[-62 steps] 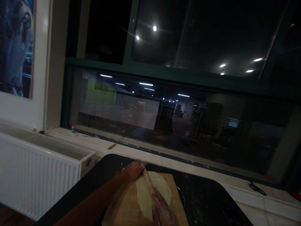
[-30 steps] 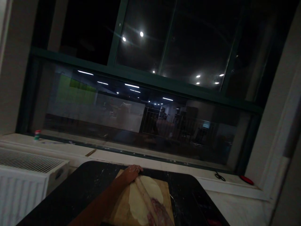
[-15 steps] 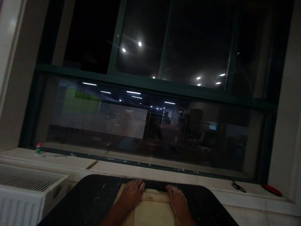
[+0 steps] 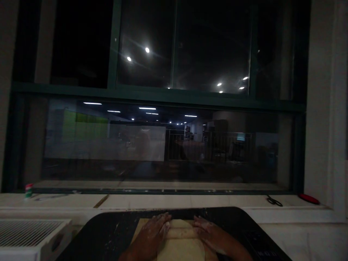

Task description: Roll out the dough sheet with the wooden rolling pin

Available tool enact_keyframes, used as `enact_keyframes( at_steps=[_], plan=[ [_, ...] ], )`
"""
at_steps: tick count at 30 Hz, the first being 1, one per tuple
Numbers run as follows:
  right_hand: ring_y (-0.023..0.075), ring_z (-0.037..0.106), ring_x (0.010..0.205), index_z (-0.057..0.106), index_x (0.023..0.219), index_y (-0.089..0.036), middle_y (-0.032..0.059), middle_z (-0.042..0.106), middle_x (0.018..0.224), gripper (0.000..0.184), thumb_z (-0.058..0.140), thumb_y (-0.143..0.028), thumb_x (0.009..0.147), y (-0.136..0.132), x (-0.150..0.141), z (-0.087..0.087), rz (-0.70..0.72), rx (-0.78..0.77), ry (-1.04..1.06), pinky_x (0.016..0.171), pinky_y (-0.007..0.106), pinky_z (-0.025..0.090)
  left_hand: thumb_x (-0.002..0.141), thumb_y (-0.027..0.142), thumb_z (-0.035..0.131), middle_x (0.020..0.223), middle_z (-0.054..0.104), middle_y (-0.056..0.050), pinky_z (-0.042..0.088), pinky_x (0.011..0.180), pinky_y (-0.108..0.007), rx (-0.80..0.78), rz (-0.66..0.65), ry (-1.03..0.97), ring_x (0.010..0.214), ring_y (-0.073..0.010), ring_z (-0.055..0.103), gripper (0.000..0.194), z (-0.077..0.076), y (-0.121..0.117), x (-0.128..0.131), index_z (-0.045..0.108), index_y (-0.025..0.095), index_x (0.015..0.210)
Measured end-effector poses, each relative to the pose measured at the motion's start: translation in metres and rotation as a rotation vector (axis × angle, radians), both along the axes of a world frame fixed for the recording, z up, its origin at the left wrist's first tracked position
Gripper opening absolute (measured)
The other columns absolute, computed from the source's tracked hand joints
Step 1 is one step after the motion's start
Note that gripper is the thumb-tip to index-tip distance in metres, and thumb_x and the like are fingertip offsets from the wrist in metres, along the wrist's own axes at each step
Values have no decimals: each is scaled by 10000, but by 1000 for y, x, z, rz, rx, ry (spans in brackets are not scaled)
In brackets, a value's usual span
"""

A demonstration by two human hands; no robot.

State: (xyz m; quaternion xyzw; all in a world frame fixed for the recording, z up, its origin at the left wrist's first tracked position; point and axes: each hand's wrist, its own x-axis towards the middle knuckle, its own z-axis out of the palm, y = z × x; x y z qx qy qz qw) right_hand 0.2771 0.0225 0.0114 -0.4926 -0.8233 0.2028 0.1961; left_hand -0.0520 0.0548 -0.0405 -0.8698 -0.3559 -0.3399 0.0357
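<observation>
At the bottom centre, my left hand point(image 4: 154, 232) and my right hand point(image 4: 208, 232), both dusted with flour, press on the two ends of a wooden rolling pin point(image 4: 181, 232). The pin lies crosswise over a pale sheet of dough point(image 4: 181, 252). The dough rests on a wooden board point(image 4: 137, 227), and the board sits on a black table point(image 4: 108, 232). The near part of the dough and board is cut off by the frame's lower edge.
A white window sill point(image 4: 176, 201) runs behind the table below a large dark window point(image 4: 174, 108). On the sill are scissors point(image 4: 274, 200) and a red object point(image 4: 308, 198) at the right, and a small bottle point(image 4: 28, 190) at the left. A white radiator point(image 4: 27, 233) stands at lower left.
The view swung right and levelled. The rolling pin turned from lengthwise to crosswise on the dough, and my right hand came onto its right end beside my left hand.
</observation>
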Motion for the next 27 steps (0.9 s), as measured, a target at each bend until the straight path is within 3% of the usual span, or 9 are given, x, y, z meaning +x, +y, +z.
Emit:
enact_keyframes(
  at_steps=[3, 7, 9, 13, 16, 21, 25, 27],
  plan=[
    [263, 362, 1523, 543, 1490, -186, 135, 411, 1635, 854, 464, -807, 908, -8, -2, 7, 17, -73, 9, 1252, 386, 277, 1069, 326, 370, 1512, 594, -31, 444, 1178, -366, -1, -54, 61, 1392, -201, 557, 401, 0, -3, -5, 633, 303, 1372],
    [264, 329, 1539, 485, 1524, -125, 149, 389, 1650, 852, 460, -736, 931, -4, -18, 0, -161, 15, 29, 1262, 383, 250, 1077, 371, 335, 1448, 654, -55, 466, 1161, -345, -142, 157, -100, 1352, -197, 595, 442, 13, -18, 4, 618, 261, 1399],
    [246, 363, 1523, 521, 1499, -127, 130, 447, 1619, 755, 407, -659, 975, 0, -27, -6, -231, 74, 45, 1260, 371, 253, 1073, 389, 310, 1408, 682, -64, 471, 1153, -362, -214, 275, -173, 1331, -209, 610, 466, 20, -23, 8, 646, 248, 1365],
    [215, 567, 1359, 673, 1336, -161, 107, 653, 1430, 547, 356, -479, 1024, 2, -39, -8, -353, 201, 48, 1174, 324, 381, 1040, 433, 302, 1378, 696, -93, 433, 1167, -422, -264, 436, -240, 1323, -250, 606, 509, 30, -26, 2, 686, 211, 1290],
    [252, 578, 1333, 697, 1281, -189, 112, 673, 1387, 464, 367, -386, 1021, 3, -44, -5, -444, 272, 62, 1152, 388, 402, 1030, 417, 291, 1340, 716, -92, 457, 1130, -387, -251, 476, -242, 1276, -241, 637, 499, 36, -26, -5, 693, 224, 1254],
    [250, 590, 1317, 712, 1243, -254, 73, 698, 1349, 411, 382, -383, 1037, 7, -48, -7, -489, 333, 36, 1130, 406, 427, 937, 369, 494, 1289, 748, -85, 488, 1073, -330, -253, 525, -174, 1245, -266, 665, 337, 44, -32, -5, 733, 271, 1154],
    [258, 601, 1320, 714, 1245, -299, 62, 705, 1359, 401, 384, -421, 1052, 15, -51, -17, -504, 390, -60, 1102, 432, 459, 972, 340, 426, 1266, 757, -73, 483, 1057, -299, -333, 575, -184, 1230, -231, 673, 376, 52, -38, 4, 724, 253, 1184],
    [246, 673, 1214, 732, 1206, -265, 93, 750, 1264, 403, 373, -380, 1061, 19, -53, -22, -531, 457, -101, 1051, 409, 495, 975, 323, 424, 1282, 751, -73, 468, 1073, -298, -361, 569, -190, 1256, -224, 656, 383, 54, -40, 6, 717, 253, 1210]
  ],
)
